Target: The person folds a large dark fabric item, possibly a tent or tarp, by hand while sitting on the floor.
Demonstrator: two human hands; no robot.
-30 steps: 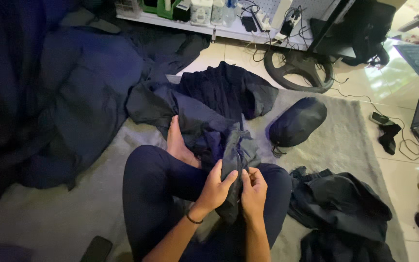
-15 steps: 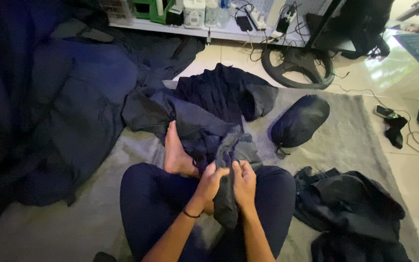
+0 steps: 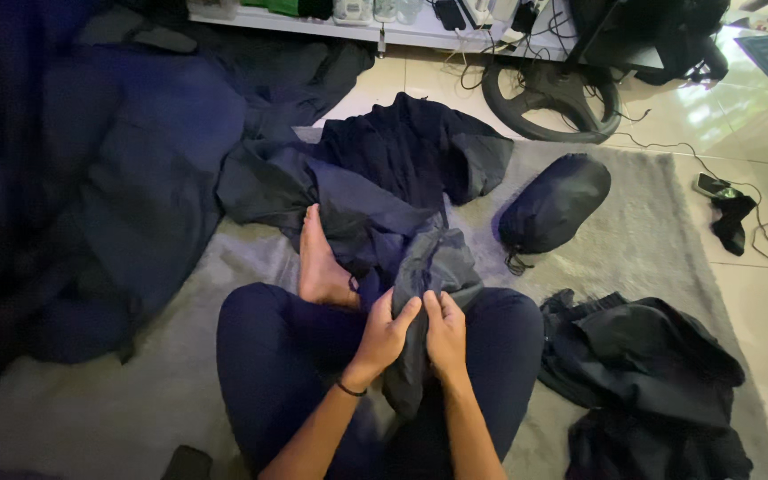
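I sit cross-legged on a grey rug [image 3: 651, 240], with my bare foot [image 3: 320, 262] resting beside my knee. My left hand [image 3: 386, 336] and my right hand [image 3: 445, 331] both grip a bunched grey-and-navy thin garment [image 3: 428, 267] that lies over my lap. The hands sit close together, thumbs pressing into the fabric. The garment runs forward onto a spread dark jacket [image 3: 402, 164] lying on the rug ahead of me.
A stuffed dark pouch with a drawstring [image 3: 551, 206] lies to the right of the jacket. A crumpled black garment [image 3: 651, 373] sits at my right. A heap of dark navy fabric [image 3: 91, 178] fills the left. A steering wheel [image 3: 551, 96], cables and a phone [image 3: 713, 185] lie beyond.
Both hands have shifted slightly along the bunched garment, still gripping it. The view has tipped lower and moved closer over my lap.
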